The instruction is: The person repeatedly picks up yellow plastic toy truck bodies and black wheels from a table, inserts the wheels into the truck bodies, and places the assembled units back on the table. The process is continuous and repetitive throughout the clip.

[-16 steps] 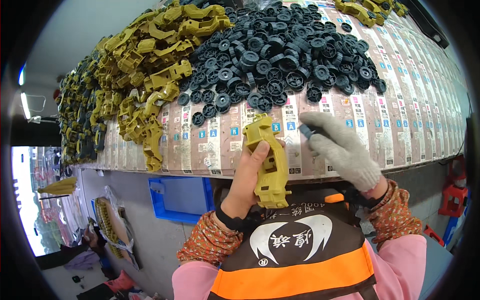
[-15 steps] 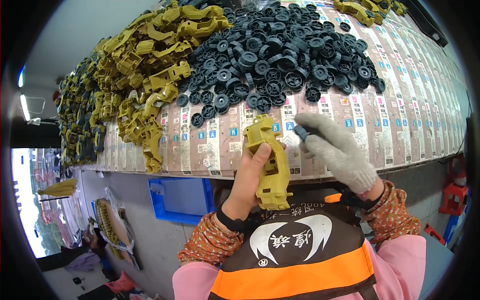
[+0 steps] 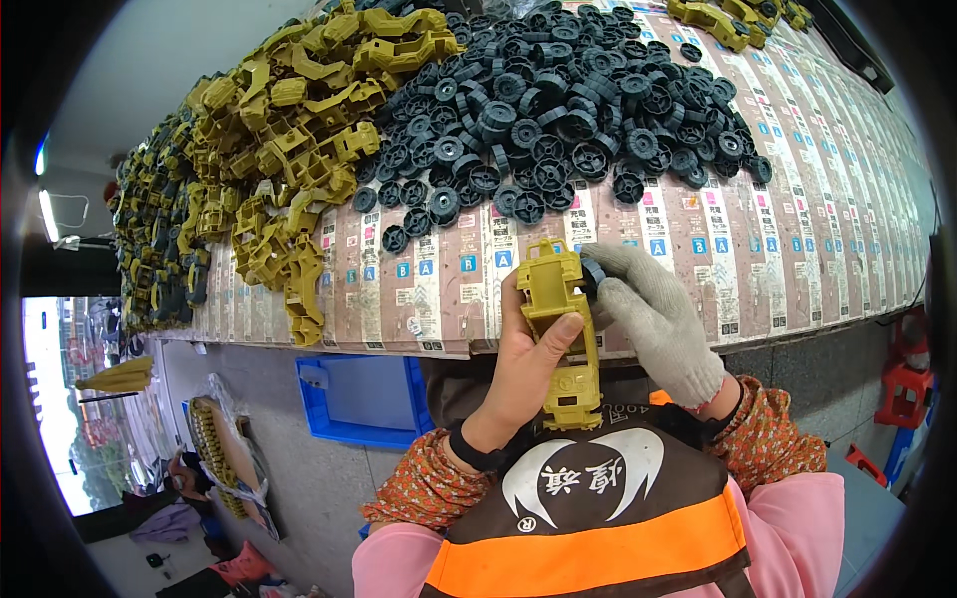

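Note:
My bare left hand [image 3: 526, 367] is closed around a yellow-green plastic toy car body [image 3: 554, 284], held at the table's near edge with its hollow, slotted side showing. My right hand [image 3: 653, 317], in a pale knitted glove, pinches a dark toy wheel [image 3: 592, 272] between thumb and fingers. The wheel is up against the right flank of the body near its far end; whether it sits on an axle cannot be told. Beyond both hands spreads a big heap of dark toy wheels [image 3: 547, 147].
Left of the wheels is a pile of yellow-green car bodies [image 3: 299, 110], with bodies bearing dark parts [image 3: 159, 229] at the far left. More bodies [image 3: 710, 22] lie far right. A blue tray [image 3: 364, 399] is below the table edge, and red stools [image 3: 905, 374] stand at right.
The car body has turned and shifted a little right in my left hand. My right hand has brought the wheel from a gap away to the body's side.

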`<state>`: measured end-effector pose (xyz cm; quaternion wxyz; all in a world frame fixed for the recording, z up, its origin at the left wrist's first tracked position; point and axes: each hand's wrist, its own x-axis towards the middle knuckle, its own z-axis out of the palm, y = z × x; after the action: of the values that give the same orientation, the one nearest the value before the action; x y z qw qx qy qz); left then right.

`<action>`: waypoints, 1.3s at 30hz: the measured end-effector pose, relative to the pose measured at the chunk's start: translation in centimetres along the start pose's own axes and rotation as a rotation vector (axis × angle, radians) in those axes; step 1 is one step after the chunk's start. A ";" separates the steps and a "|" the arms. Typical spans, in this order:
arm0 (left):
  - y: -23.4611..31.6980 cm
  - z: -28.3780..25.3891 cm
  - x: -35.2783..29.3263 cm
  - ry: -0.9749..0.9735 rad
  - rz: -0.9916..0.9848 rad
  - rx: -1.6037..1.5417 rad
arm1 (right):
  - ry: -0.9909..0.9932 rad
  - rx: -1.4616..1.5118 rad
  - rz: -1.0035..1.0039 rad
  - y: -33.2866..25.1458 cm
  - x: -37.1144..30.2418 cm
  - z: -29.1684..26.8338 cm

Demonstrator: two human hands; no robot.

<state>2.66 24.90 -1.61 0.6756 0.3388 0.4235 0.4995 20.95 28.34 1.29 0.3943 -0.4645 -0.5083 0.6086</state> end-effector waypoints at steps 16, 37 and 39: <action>-1.7 -0.9 0.3 -0.159 0.093 0.469 | -0.079 -0.697 -0.271 0.1 -0.7 -1.0; 1.4 -2.4 2.3 0.203 0.047 -0.327 | -0.008 -0.962 -0.324 -1.6 5.8 -3.5; 0.9 -2.5 2.6 0.190 0.080 -0.343 | -0.105 -0.716 -0.184 -1.6 3.3 -2.2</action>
<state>0.43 27.76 -2.40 0.6600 0.1869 0.3802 0.6205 22.20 32.30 2.22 0.2334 -0.4935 -0.7481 0.3774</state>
